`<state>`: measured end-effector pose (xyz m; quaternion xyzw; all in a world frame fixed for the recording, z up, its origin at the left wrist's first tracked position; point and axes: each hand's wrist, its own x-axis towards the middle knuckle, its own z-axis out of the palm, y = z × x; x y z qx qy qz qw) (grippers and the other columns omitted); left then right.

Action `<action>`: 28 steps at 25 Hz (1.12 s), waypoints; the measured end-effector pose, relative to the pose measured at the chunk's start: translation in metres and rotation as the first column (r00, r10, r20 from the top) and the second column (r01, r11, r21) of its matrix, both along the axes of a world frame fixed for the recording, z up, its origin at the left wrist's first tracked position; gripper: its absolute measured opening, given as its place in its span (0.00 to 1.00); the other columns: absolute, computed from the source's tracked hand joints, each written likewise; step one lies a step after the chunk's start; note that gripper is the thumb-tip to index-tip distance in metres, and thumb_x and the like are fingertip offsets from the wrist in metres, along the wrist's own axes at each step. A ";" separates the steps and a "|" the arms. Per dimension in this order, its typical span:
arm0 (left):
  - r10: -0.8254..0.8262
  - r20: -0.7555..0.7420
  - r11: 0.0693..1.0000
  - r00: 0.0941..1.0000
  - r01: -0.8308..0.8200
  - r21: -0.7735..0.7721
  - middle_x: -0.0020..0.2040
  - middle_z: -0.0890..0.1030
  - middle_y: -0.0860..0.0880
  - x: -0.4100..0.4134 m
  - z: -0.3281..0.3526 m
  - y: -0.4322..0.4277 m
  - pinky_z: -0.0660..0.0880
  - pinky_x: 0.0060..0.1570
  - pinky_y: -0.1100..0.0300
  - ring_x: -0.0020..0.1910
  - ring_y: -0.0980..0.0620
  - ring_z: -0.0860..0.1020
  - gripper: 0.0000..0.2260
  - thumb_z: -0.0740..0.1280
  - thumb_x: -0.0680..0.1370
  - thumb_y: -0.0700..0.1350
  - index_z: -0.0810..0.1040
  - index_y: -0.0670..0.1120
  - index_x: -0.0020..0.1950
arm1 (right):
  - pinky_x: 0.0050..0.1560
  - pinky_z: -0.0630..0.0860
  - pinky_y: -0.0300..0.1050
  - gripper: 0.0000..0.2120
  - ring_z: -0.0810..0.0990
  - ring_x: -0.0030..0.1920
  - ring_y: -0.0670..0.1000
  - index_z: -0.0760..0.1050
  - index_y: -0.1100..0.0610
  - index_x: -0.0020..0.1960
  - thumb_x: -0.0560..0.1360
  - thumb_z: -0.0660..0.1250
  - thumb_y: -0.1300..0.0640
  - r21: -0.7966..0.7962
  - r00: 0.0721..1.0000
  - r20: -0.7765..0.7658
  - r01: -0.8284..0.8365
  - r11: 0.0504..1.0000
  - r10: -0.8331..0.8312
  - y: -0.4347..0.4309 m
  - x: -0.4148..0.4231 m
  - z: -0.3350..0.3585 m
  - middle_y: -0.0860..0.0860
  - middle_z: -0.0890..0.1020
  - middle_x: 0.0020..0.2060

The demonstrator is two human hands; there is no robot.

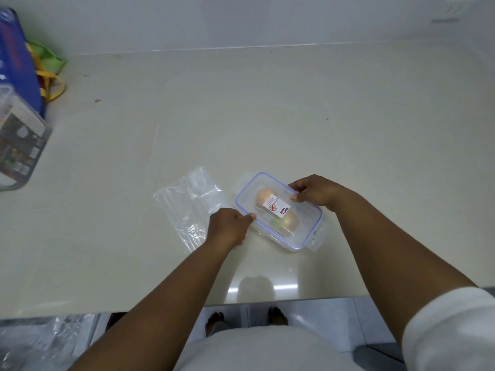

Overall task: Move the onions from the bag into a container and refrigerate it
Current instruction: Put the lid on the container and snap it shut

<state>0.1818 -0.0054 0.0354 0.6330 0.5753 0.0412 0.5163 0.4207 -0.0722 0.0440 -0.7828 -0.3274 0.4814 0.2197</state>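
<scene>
A clear rectangular container point(304, 234) with a blue-sealed lid lies on the pale counter, a white sticker on top. Two onions show through the lid, one tan point(263, 196) and one paler point(289, 219). My left hand point(227, 226) grips the container's near-left long side. My right hand point(314, 193) presses on the far-right edge of the lid. The lid's side flaps stick out at the near-right end. An empty clear plastic bag point(188, 207) lies flat just left of the container.
A blue bag point(18, 62) with yellow handles and a green bag point(47, 56) stand at the far left, with a grey plastic basket point(21, 145) in front. The counter's front edge point(160, 309) runs below my arms; crumpled plastic point(40, 341) lies below it.
</scene>
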 end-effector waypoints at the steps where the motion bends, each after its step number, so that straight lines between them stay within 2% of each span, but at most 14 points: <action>1: 0.012 -0.021 0.990 1.000 -0.009 0.142 0.35 0.83 0.43 -0.005 -0.001 0.003 0.79 0.41 0.57 0.35 0.46 0.82 0.15 0.72 0.72 0.52 0.80 0.40 0.36 | 0.58 0.75 0.47 0.15 0.81 0.54 0.51 0.81 0.51 0.59 0.74 0.69 0.61 -0.011 0.997 0.033 -0.068 0.998 0.068 0.003 -0.001 0.001 0.50 0.84 0.53; 3: 0.012 -0.017 0.956 1.000 -0.006 0.294 0.46 0.83 0.46 -0.008 0.001 0.011 0.72 0.49 0.61 0.49 0.48 0.81 0.13 0.73 0.71 0.52 0.81 0.43 0.47 | 0.65 0.71 0.48 0.16 0.78 0.59 0.51 0.78 0.51 0.63 0.76 0.68 0.60 -0.037 0.973 0.110 -0.200 0.979 0.203 0.009 -0.003 0.003 0.50 0.81 0.59; 5: -0.068 -0.101 0.942 0.993 0.097 0.321 0.58 0.80 0.44 -0.007 -0.001 0.019 0.69 0.55 0.60 0.59 0.46 0.77 0.21 0.73 0.72 0.52 0.78 0.42 0.60 | 0.68 0.67 0.46 0.17 0.74 0.64 0.51 0.76 0.51 0.66 0.78 0.65 0.60 -0.065 0.928 0.194 -0.311 0.948 0.318 0.014 -0.008 0.004 0.49 0.78 0.64; 8: -0.112 -0.214 0.936 0.970 0.176 0.306 0.62 0.79 0.42 -0.010 -0.007 0.022 0.70 0.60 0.55 0.62 0.44 0.76 0.24 0.73 0.71 0.52 0.77 0.40 0.62 | 0.66 0.64 0.41 0.17 0.71 0.68 0.53 0.75 0.50 0.67 0.80 0.62 0.59 -0.050 0.889 0.280 -0.365 0.930 0.364 0.015 -0.019 0.002 0.50 0.76 0.67; 11: -0.064 -0.183 0.973 0.981 0.102 0.206 0.56 0.83 0.42 -0.015 -0.007 0.025 0.73 0.55 0.56 0.56 0.43 0.79 0.21 0.75 0.69 0.51 0.81 0.38 0.56 | 0.67 0.68 0.49 0.16 0.73 0.66 0.56 0.75 0.47 0.66 0.78 0.65 0.54 0.052 0.880 0.433 -0.238 0.970 0.193 0.011 -0.035 -0.002 0.51 0.77 0.65; 13: -0.036 -0.149 0.989 0.988 0.056 0.134 0.55 0.83 0.43 -0.020 -0.008 0.023 0.76 0.59 0.52 0.54 0.43 0.81 0.22 0.77 0.68 0.50 0.80 0.40 0.56 | 0.64 0.70 0.52 0.19 0.73 0.64 0.58 0.74 0.49 0.67 0.76 0.67 0.51 0.098 0.771 0.633 -0.168 0.981 0.069 -0.001 -0.047 -0.003 0.54 0.77 0.62; 15: -0.025 -0.140 0.994 0.990 0.039 0.098 0.55 0.83 0.42 -0.024 -0.009 0.017 0.77 0.58 0.48 0.53 0.42 0.82 0.24 0.78 0.67 0.49 0.78 0.40 0.59 | 0.60 0.72 0.52 0.20 0.73 0.62 0.59 0.75 0.53 0.65 0.75 0.69 0.52 0.202 0.707 0.698 -0.042 0.979 -0.113 -0.024 -0.057 -0.003 0.56 0.78 0.60; 18: -0.040 -0.152 0.994 0.988 0.055 0.096 0.51 0.82 0.44 -0.025 -0.009 0.012 0.78 0.55 0.49 0.50 0.42 0.83 0.22 0.77 0.68 0.49 0.79 0.40 0.57 | 0.58 0.74 0.52 0.21 0.75 0.61 0.60 0.77 0.59 0.62 0.74 0.70 0.49 0.215 0.737 0.603 0.220 0.951 -0.307 -0.063 -0.065 -0.012 0.59 0.78 0.59; 20: -0.086 -0.204 0.986 0.975 0.113 0.126 0.36 0.77 0.47 -0.022 -0.005 0.012 0.76 0.40 0.56 0.37 0.46 0.79 0.11 0.76 0.68 0.48 0.79 0.43 0.39 | 0.60 0.73 0.50 0.22 0.77 0.60 0.59 0.78 0.61 0.61 0.74 0.69 0.46 0.122 0.787 0.534 0.288 0.950 -0.307 -0.076 -0.067 -0.017 0.58 0.80 0.57; 22: -0.120 -0.238 0.979 0.964 0.155 0.135 0.26 0.64 0.50 -0.018 0.000 0.013 0.61 0.28 0.58 0.26 0.49 0.65 0.21 0.75 0.68 0.48 0.64 0.47 0.26 | 0.51 0.72 0.45 0.14 0.79 0.50 0.58 0.80 0.57 0.43 0.74 0.69 0.45 0.083 0.815 0.498 0.296 0.952 -0.297 -0.075 -0.061 -0.018 0.53 0.82 0.42; 23: -0.119 -0.245 0.979 0.962 0.155 0.131 0.25 0.62 0.50 -0.017 0.001 0.014 0.59 0.27 0.59 0.25 0.49 0.62 0.24 0.76 0.67 0.47 0.61 0.47 0.25 | 0.44 0.69 0.44 0.16 0.76 0.43 0.56 0.74 0.54 0.32 0.73 0.70 0.45 0.071 0.825 0.482 0.300 0.951 -0.297 -0.073 -0.058 -0.017 0.50 0.76 0.32; 25: -0.067 -0.199 0.994 0.978 0.082 0.067 0.26 0.71 0.46 -0.016 -0.004 0.018 0.71 0.31 0.59 0.27 0.44 0.72 0.19 0.77 0.67 0.44 0.68 0.44 0.26 | 0.36 0.63 0.44 0.24 0.68 0.34 0.54 0.63 0.55 0.27 0.70 0.73 0.46 0.045 0.853 0.422 0.319 0.947 -0.308 -0.069 -0.049 -0.014 0.51 0.67 0.25; 26: -0.034 -0.142 0.999 0.989 0.038 0.025 0.31 0.79 0.42 -0.016 -0.004 0.020 0.79 0.39 0.54 0.33 0.40 0.80 0.13 0.77 0.67 0.42 0.74 0.41 0.30 | 0.36 0.63 0.44 0.23 0.68 0.32 0.53 0.66 0.57 0.28 0.68 0.74 0.47 0.042 0.865 0.382 0.334 0.942 -0.324 -0.068 -0.043 -0.014 0.54 0.69 0.26; 28: 0.025 -0.065 0.998 0.998 -0.028 -0.051 0.40 0.83 0.36 -0.018 -0.008 0.022 0.81 0.51 0.45 0.43 0.37 0.84 0.09 0.77 0.67 0.38 0.78 0.38 0.36 | 0.38 0.67 0.44 0.19 0.72 0.33 0.53 0.75 0.62 0.32 0.65 0.77 0.47 0.041 0.888 0.297 0.354 0.934 -0.350 -0.068 -0.036 -0.015 0.56 0.75 0.29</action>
